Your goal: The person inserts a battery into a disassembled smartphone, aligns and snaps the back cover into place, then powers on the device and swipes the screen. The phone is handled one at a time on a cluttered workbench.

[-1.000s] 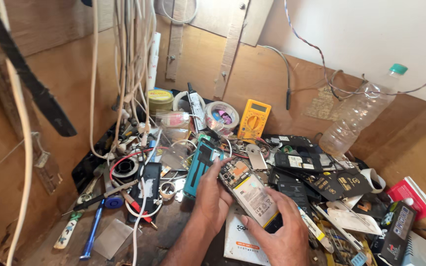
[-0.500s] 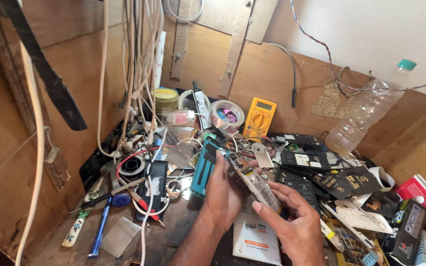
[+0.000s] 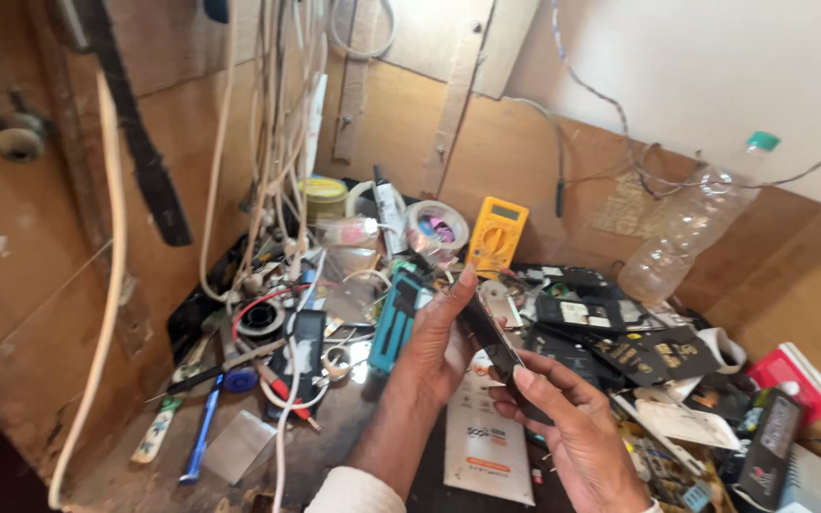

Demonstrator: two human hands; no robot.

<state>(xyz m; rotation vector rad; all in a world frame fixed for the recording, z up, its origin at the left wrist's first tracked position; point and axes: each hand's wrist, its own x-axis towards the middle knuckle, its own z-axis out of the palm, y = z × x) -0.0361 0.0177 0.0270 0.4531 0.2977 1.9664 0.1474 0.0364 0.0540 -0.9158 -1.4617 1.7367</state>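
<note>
Filling most of the view, a brown wooden workbench (image 3: 97,475) sits in a corner, boxed in by wooden side and back boards (image 3: 40,285) with a white wall (image 3: 715,66) above on the right. Its top is buried in clutter. A thick bunch of pale cables (image 3: 277,142) hangs down the back corner, and a black strap (image 3: 140,152) slants across the left board. An empty clear plastic bottle (image 3: 691,233) with a green cap leans against the back board. A yellow meter (image 3: 496,235) stands near the middle, with a roll of tape (image 3: 437,226) just beside it. Dark phone parts (image 3: 610,332) are heaped on the right, near a red box (image 3: 795,375). A white packet (image 3: 486,446) lies flat under the hands. A blue-handled tool (image 3: 203,432) lies at the front left.

Above the clutter, both hands hold a dark phone (image 3: 496,347) turned edge-on. The left hand (image 3: 434,347) wraps its upper end, fingers closed round it; the right hand (image 3: 577,427) pinches the lower end between thumb and fingers.
</note>
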